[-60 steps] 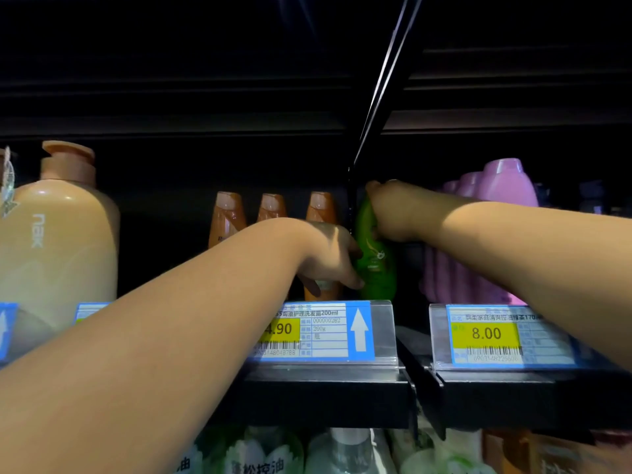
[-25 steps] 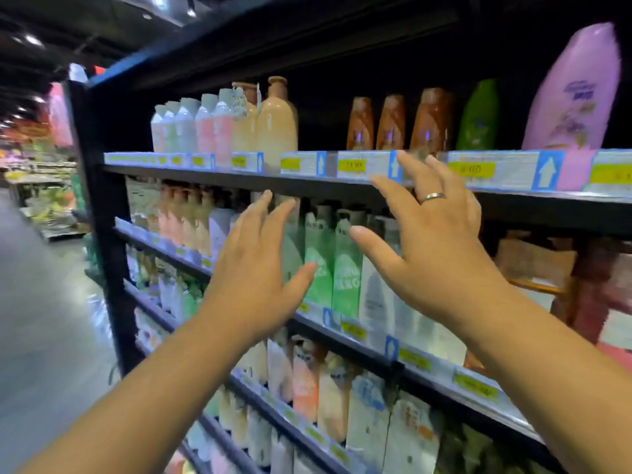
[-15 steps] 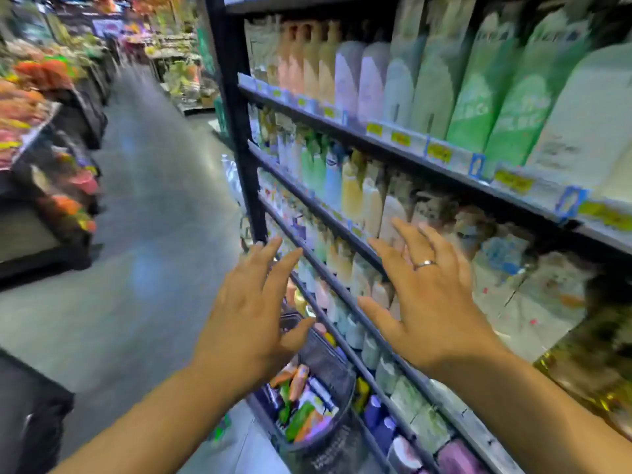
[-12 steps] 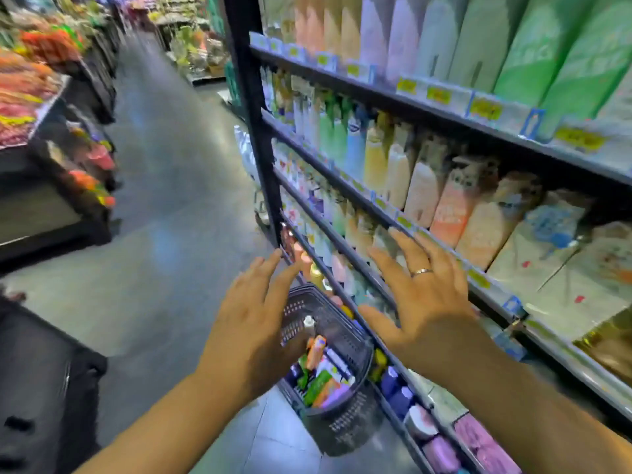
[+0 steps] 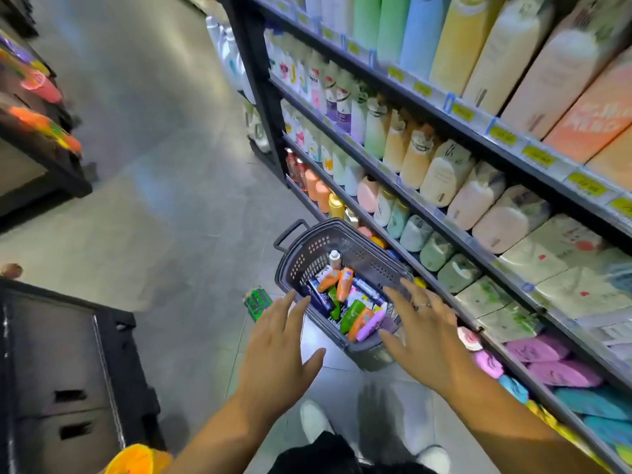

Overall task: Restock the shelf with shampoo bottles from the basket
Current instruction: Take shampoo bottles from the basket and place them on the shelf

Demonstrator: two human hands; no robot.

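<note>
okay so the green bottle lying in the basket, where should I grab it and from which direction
Grip the green bottle across its wider upper body, coming straight down from above. It lies tilted on top of the pile in the basket, with that end exposed. An orange bottle crowds its right side, so the open left hand probably has the easier approach, though the right hand is also open and near.

Both arms extend forward and downward, bare to the forearm. The left hand (image 5: 277, 347) is open, palm down, fingers spread and straight, thumb angled out to the right; it is positioned at the near-left corner of the basket (image 5: 297, 261), above floor level, holding nothing. The right hand (image 5: 422, 331) is open, palm down, fingers spread, with a ring on one finger; it is positioned over the near-right rim of the basket, holding nothing. The hands are apart.
</note>
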